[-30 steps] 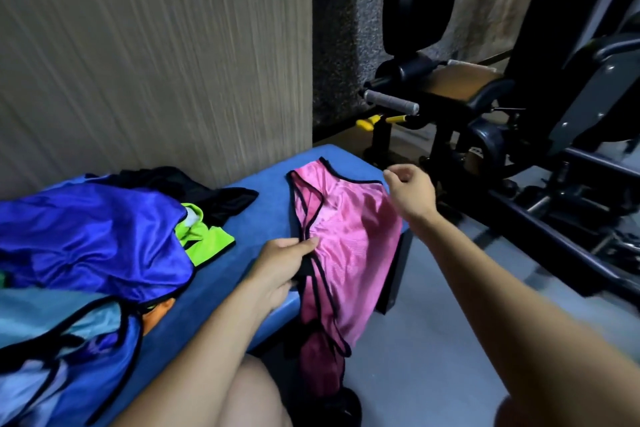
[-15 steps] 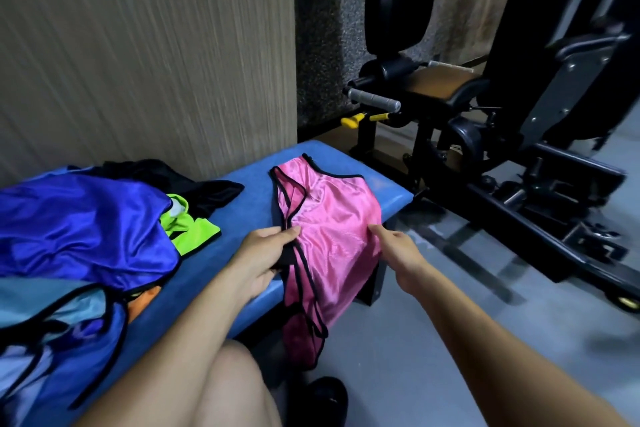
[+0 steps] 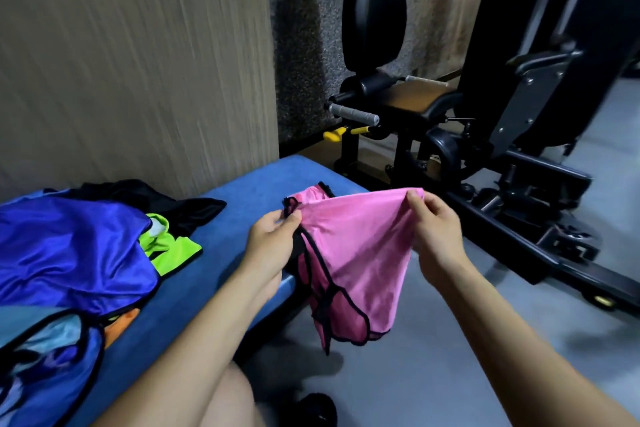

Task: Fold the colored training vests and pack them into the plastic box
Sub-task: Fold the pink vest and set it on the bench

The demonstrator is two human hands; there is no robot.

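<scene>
- Pink mesh training vest with black trim (image 3: 360, 253) — held up between both hands at the 3 o'clock end of the blue padded bench (image 3: 221, 253); its upper edge is stretched between the hands, its lower part hangs past the bench edge above the grey floor (image 3: 450, 357).
- Left hand (image 3: 273, 246): fingers pinching the vest's black-trimmed edge, thumb on top, fingers curled beneath the fabric.
- Right hand (image 3: 436, 232): fingers pinching the vest's upper corner at about 3 o'clock from the left hand; thumb and forefinger pressed together on the fabric.
- Heap of loose vests at 9 o'clock on the bench, well apart from the pink one: a shiny royal-blue vest (image 3: 69, 253) on top, a neon-green vest (image 3: 169, 246) showing beside it, a black garment (image 3: 166, 201) against the wall, a light-blue vest with black trim (image 3: 52, 350) nearest the camera, an orange patch (image 3: 119, 322) showing under the blue.
- Beige textured wall panel (image 3: 138, 62) runs behind the bench.
- Black gym machine with padded seat and back (image 3: 415, 104) stands at 1 o'clock, on the floor beyond the bench end.
- The plastic box — not in view.
</scene>
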